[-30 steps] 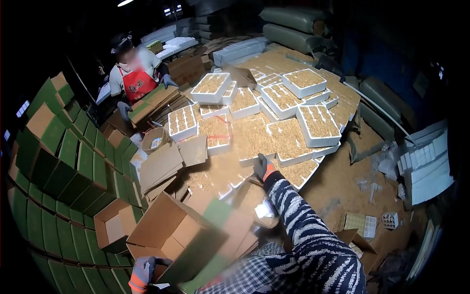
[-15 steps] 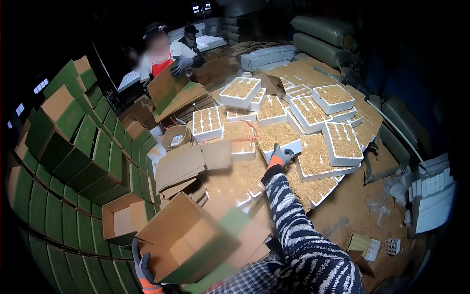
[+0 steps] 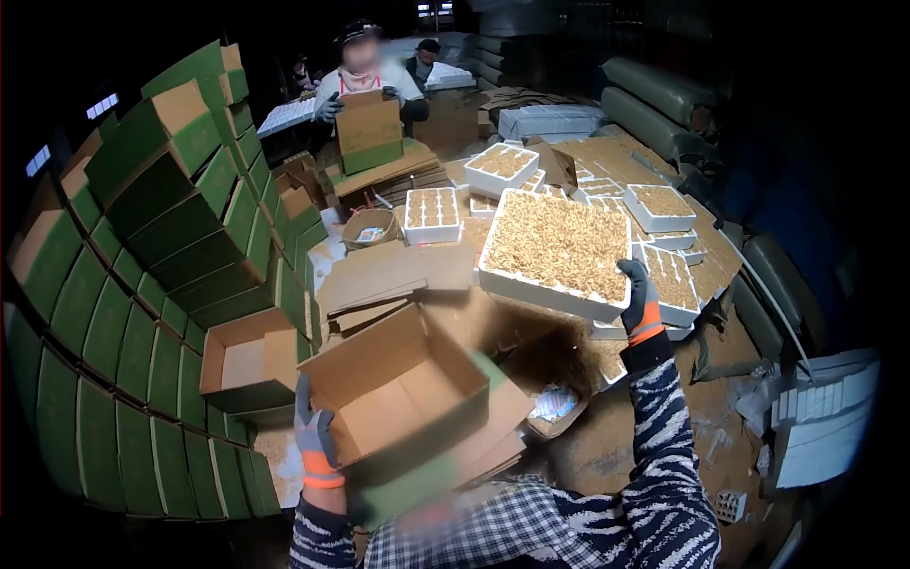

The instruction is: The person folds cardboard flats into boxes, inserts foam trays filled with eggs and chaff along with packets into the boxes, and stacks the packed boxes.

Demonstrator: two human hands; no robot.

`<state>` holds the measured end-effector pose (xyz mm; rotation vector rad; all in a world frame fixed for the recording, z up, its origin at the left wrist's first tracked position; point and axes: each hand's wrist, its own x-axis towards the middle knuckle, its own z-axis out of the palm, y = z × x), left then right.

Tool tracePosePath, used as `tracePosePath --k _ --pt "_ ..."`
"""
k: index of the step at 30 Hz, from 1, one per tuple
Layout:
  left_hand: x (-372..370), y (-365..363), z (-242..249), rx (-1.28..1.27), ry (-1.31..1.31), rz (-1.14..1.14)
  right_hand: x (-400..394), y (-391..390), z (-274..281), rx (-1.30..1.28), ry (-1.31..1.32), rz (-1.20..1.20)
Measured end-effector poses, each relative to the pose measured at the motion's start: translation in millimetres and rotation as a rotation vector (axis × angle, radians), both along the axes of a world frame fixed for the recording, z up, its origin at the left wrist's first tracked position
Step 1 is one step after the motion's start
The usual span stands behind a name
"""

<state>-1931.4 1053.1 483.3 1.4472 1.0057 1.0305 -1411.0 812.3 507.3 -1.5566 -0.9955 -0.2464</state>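
Now our right hand [image 3: 643, 302] has lifted the foam tray [image 3: 557, 248] off the pile, gripping its right edge, where before it only reached. Our left hand [image 3: 313, 441] clasps the open carton [image 3: 403, 394] below, at the tray's near-left corner.

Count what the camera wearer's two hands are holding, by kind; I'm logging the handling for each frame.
open cardboard box, gripped at its edge by the left hand: 1
white foam tray, filled with straw-coloured material, held at its corner by the right hand: 1
Total: 2
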Motion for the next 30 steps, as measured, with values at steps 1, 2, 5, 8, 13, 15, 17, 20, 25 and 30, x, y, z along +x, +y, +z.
tracePosePath --k 1,2,5,8,13,15,17,20,25,30 --pt "3.1 5.0 -9.2 0.087 0.012 -0.01 -6.1 2.5 15.1 -0.114 -0.322 0.017" --pt "6.5 10.2 -18.3 0.175 0.023 -0.018 -10.8 9.3 34.9 -0.122 -0.273 0.128" --pt "8.1 29.4 -43.1 0.201 -0.023 -0.012 -47.5 57.4 90.5 -0.002 0.787 0.588" --pt "6.6 56.5 -87.1 0.98 0.381 0.003 -105.9 100.1 113.6 -0.138 0.568 0.723" --pt "19.2 31.4 -37.8 0.103 -0.414 -0.122 -192.4 162.1 104.9 -0.31 0.169 0.799" --pt "7.1 30.2 -27.9 -0.023 -0.462 -0.064 -212.8 179.8 83.2 -0.449 0.186 0.755" --pt "-5.7 35.3 -24.7 -0.087 -0.512 -0.087 -235.3 191.1 81.1 -0.748 0.465 0.722" --pt "-13.1 36.1 -21.9 -0.145 -0.366 0.03 -218.7 219.8 57.1 -1.013 -0.286 0.721" --pt "-2.6 14.7 10.6 -0.012 -0.215 -0.051 -224.4 212.3 46.6 -1.351 -0.9 0.696" --pt "2.6 -0.3 37.3 -0.064 -0.023 -0.028 -242.8 232.0 -22.0 -1.265 -0.874 0.545"
